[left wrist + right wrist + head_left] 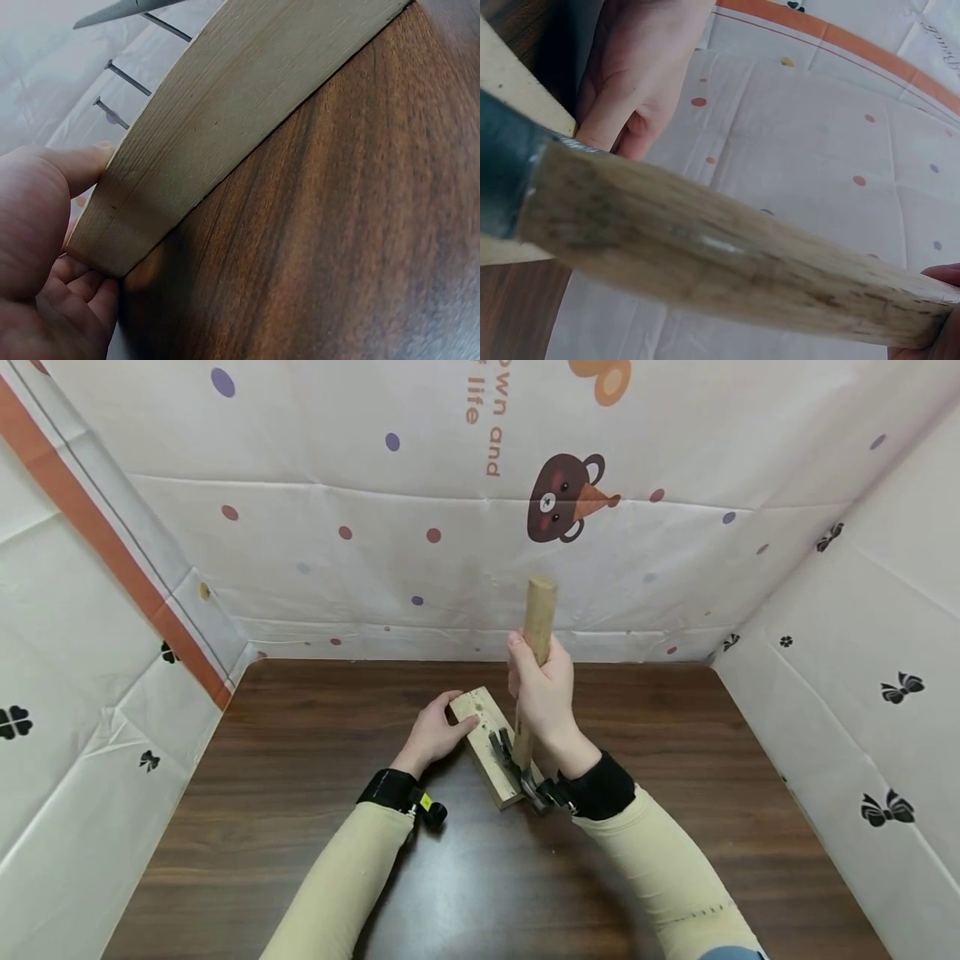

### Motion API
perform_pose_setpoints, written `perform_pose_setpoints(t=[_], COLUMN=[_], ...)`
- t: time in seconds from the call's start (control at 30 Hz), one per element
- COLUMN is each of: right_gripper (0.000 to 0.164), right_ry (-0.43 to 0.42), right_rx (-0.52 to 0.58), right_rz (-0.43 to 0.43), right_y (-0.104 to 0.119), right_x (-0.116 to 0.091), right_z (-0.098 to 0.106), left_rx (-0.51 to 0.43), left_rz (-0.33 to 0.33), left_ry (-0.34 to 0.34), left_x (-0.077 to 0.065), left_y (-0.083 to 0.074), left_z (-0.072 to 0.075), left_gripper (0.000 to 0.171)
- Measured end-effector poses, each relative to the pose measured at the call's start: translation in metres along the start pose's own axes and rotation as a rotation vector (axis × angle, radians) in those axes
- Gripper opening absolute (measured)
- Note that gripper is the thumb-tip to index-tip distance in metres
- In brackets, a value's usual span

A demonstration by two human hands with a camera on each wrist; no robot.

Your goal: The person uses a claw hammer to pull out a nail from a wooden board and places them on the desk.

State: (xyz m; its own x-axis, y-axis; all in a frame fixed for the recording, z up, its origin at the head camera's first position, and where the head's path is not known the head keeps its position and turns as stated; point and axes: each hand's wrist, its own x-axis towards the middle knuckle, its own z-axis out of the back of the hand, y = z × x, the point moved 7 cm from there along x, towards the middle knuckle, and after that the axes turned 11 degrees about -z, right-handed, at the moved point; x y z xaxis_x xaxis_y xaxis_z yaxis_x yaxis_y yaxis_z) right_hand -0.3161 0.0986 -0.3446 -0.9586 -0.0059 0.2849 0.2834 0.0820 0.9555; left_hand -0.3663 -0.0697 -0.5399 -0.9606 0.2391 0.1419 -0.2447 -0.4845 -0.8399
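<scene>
A pale wooden block (486, 758) lies at an angle on the table. My left hand (435, 731) holds its far end, thumb on top and fingers round the end. In the left wrist view, nails (127, 79) stick up out of the block's top face. My right hand (546, 689) grips a claw hammer by its wooden handle (542, 610), which points upward. The dark hammer head (531, 787) is low, at the block's near right end. A pointed metal part of it (124, 10) shows beside one nail in the left wrist view; whether they touch I cannot tell.
The brown wood-grain table (300, 827) carries the block. White sheeting printed with dots and a bear (558, 497) hangs behind the table's far edge. Similar sheeting with black bows (888, 808) stands at the right, and more at the left (60, 760).
</scene>
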Motion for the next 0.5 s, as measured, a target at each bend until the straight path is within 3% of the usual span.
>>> perform_pose_setpoints(t=[0.17,0.5], right_gripper=[0.008,0.010], right_ry=[-0.018,-0.029], right_rx=[0.103,0.209], right_rz=[0.054,0.209], right_y=[0.006,0.017], right_x=[-0.011,-0.039], right_z=[0.013,0.033], left_rx=[0.005,0.010], left_rz=[-0.004,0.005], left_ry=[0.001,0.016], left_x=[0.000,-0.002], left_y=[0.001,0.000], left_z=[0.001,-0.001], left_gripper=[0.071,0.071])
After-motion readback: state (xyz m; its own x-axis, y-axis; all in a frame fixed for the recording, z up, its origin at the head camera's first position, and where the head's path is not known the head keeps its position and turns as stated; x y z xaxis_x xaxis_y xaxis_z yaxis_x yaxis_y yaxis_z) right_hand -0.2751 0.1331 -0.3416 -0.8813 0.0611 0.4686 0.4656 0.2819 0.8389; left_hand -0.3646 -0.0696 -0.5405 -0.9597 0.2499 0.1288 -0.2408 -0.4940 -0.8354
